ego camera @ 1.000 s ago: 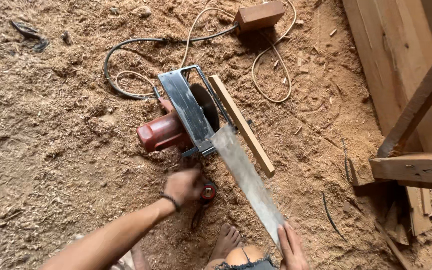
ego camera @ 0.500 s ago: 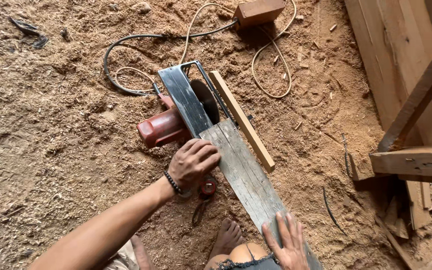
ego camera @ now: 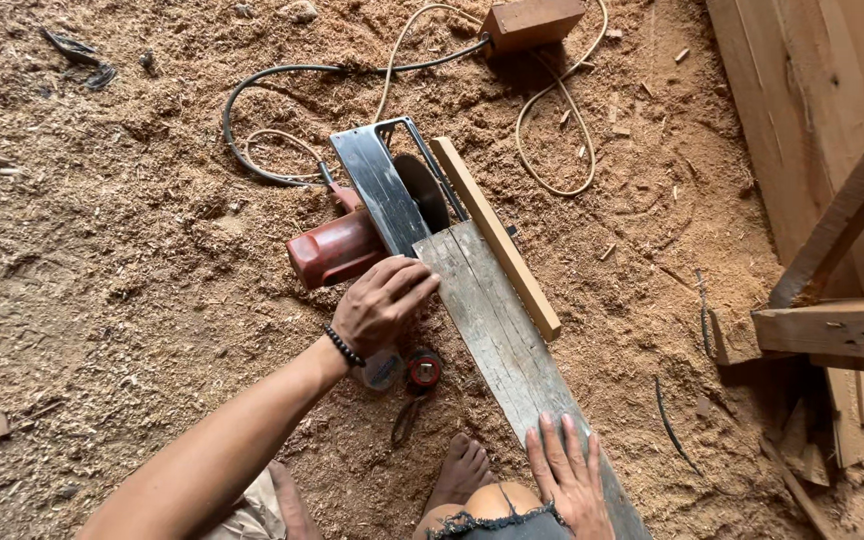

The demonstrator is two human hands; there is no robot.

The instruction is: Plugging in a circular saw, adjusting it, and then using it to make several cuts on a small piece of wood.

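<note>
**A:** Starting at our left: the left hand [ego camera: 384, 303] has its fingers curled onto the near-left edge of the grey plank [ego camera: 500, 330], just where the plank meets the metal base plate of the upturned circular saw [ego camera: 367, 215]. It is a loose hold on the wood's edge, not a fist.

**B:** And the saw's red motor housing lies just beyond that hand, on the sawdust floor [ego camera: 122, 250], with the blade standing up right beside the plank's far end.

**A:** So we judge the main care is there: we should keep those curled fingers on the plank's edge and short of the blade, and hold the plank flat against the plate so it cannot twist.

**B:** Below the left hand lie a small roll of tape [ego camera: 425, 369] and what looks like a pair of pliers, clear of the plank. Our bare foot [ego camera: 462, 470] sits between the two hands, near the plank's left edge.

**A:** Moving right, the plank runs on a slant from the saw down to our right hand [ego camera: 567, 480], which lies open, fingers spread, pressing flat on the near end.

**B:** That flat palm is good for steadying. We would keep its weight even.

**A:** Beyond the plank's right edge lies a narrow pale strip of wood [ego camera: 497, 235], touching or just beside it; we cannot tell which. The cable [ego camera: 272, 85] loops well beyond both hands.
</note>
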